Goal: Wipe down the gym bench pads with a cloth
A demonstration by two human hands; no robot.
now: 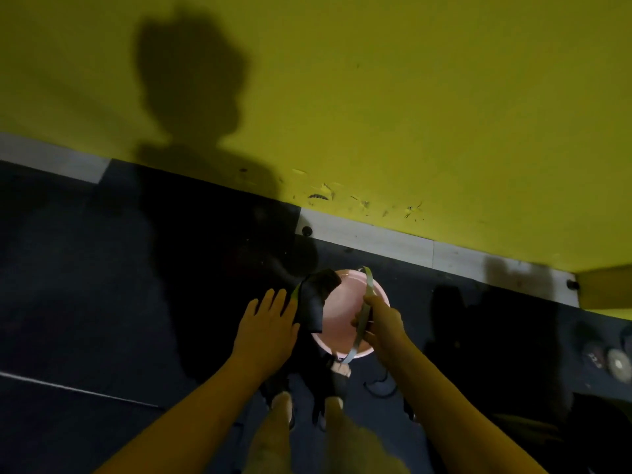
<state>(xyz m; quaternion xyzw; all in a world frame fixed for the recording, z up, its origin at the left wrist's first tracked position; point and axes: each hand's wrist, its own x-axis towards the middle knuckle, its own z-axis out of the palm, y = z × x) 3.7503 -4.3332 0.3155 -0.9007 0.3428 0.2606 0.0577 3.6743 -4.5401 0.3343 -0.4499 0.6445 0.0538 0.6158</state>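
- While the right hand (378, 321) is clenched round the thin pale handle (364, 311) of a pink bucket (342, 323), the bucket sits low in the middle of the view, just beyond the person's feet (284, 403).
- The handle arches from the far rim, passes through the fist and comes down to the near rim.
- A dark cloth (314, 299) is draped over the bucket's left rim, its upper end bunched above the rim and its lower end hanging down toward the near side.
- The left hand (266, 331) lies released, fingers straight and slightly spread, just left of the cloth; its thumb side meets the hanging fabric, though I cannot tell whether it presses on it.
- Both bare forearms reach in from the near edge, one to each side of the bucket.
- Below everything is a dark floor (85, 302), with a thin pale line running across its near left part.
- At the far side stands a yellow-green wall (410, 97), scuffed near its base, above a pale skirting strip (376, 239).
- A person's shadow (188, 90) falls on the wall to the left.
- Some small round objects (615, 364) lie at the far right edge, too dim to make out.
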